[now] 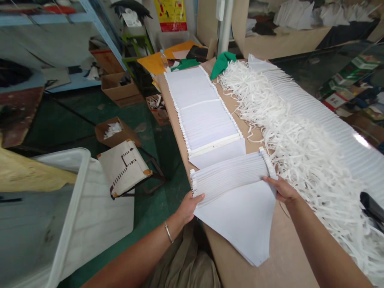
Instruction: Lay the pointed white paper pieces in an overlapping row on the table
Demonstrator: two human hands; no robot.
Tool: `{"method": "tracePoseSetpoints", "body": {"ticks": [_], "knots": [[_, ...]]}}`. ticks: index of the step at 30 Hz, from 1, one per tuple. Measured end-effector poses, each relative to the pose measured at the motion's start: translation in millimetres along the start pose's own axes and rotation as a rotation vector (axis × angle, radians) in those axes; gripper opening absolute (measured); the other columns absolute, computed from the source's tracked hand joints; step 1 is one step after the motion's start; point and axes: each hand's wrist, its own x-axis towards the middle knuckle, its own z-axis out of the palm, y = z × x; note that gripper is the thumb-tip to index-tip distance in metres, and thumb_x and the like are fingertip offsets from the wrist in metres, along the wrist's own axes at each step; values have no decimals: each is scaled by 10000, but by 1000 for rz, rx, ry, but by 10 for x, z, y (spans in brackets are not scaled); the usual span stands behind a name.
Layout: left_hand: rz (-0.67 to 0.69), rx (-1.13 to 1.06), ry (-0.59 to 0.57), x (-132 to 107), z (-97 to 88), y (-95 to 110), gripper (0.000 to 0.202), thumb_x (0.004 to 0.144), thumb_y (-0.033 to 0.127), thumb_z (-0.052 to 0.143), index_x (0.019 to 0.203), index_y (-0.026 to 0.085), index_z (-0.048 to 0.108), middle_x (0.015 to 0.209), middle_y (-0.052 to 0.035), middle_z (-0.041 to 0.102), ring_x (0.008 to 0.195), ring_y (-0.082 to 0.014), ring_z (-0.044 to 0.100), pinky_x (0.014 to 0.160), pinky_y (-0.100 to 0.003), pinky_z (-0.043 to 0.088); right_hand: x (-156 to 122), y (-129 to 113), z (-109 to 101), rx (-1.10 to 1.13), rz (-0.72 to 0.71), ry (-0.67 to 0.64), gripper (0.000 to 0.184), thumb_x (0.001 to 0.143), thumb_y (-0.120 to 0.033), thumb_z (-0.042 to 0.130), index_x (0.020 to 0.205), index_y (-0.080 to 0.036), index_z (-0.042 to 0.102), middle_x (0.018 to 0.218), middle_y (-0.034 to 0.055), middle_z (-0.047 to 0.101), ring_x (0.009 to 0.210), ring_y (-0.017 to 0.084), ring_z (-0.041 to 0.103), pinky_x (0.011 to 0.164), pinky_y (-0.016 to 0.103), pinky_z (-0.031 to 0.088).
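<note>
Between my two hands is a fanned stack of white sheets (240, 216), with rolled or knotted bits along its two side edges. My left hand (189, 206) grips the stack's left edge, thumb on top. On the right edge my right hand (282, 189) pinches it the same way, fingers underneath. The sheets overlap in close steps at the far end and taper to a point near me. Just beyond lies a longer row of overlapped white sheets (207, 114) with similar edges. To the right spreads a heap of thin white strips (288, 132).
Further right, more white sheets (318, 104) lie overlapped along the brown table (234, 250). Green cloth (222, 64) sits at the far end. A stool (124, 168), cardboard boxes (120, 88) and a large white bin (75, 192) stand to the left. A black object (372, 206) lies at right.
</note>
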Motion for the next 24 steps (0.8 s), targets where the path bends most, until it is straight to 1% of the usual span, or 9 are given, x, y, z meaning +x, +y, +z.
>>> {"method": "tracePoseSetpoints", "body": {"ticks": [2,5,8,10,13,16,19,22,24], "knots": [[2,-21,13,166,-26,194,688,576,362,905,1174,103,682,1130,-167,747,1058,-350,703,985,-481,537,209,-268,148,-26,25,-14,442,664,-313,873,1021,-149,671,845,85,762,660,211,706,605,309,595],[1,-43,26,421,-63,343,717,602,379,894,1226,114,660,1180,-164,731,1095,-346,688,998,-473,529,533,-522,253,-57,54,6,426,677,-310,867,1026,-161,674,858,80,764,662,211,705,609,314,596],[8,-17,20,743,-144,438,693,608,381,891,1208,116,669,1229,-158,711,1126,-335,671,1016,-451,514,927,-572,261,-85,77,45,443,662,-292,868,1039,-164,672,862,80,763,638,202,693,583,298,585],[17,13,-2,985,-231,548,661,609,385,889,1176,115,683,1213,-150,718,1107,-321,676,1009,-432,511,1204,-554,240,-111,96,33,449,667,-297,855,1054,-168,669,866,79,764,634,201,689,570,291,577],[17,60,-5,1330,-370,798,605,648,455,858,1124,119,697,1106,-133,750,988,-286,704,903,-398,544,1579,-588,203,-125,124,-19,418,733,-392,791,1077,-185,676,945,87,772,735,233,720,635,322,598],[-20,168,23,1604,-466,1021,549,685,544,811,1028,127,711,970,-105,757,824,-235,697,733,-339,544,1904,-728,192,-130,115,-4,385,773,-468,737,1044,-198,701,997,85,774,854,248,735,715,334,609],[-2,340,41,1799,-522,1086,492,673,572,801,869,130,706,813,-58,724,718,-199,646,650,-299,497,2208,-852,225,-218,101,29,348,737,-457,782,968,-204,720,939,66,781,809,219,734,691,301,600],[72,499,48,1925,-573,1032,456,681,584,774,723,146,654,668,-4,636,649,-165,574,608,-267,437,2464,-871,274,-319,116,64,316,661,-378,852,892,-204,725,846,45,778,714,193,717,647,275,587],[102,576,42,1978,-610,990,448,707,586,737,682,155,620,623,19,574,620,-144,525,592,-252,398,2575,-847,294,-351,129,87,309,626,-335,872,863,-204,724,810,35,774,663,181,701,616,266,577]]}}
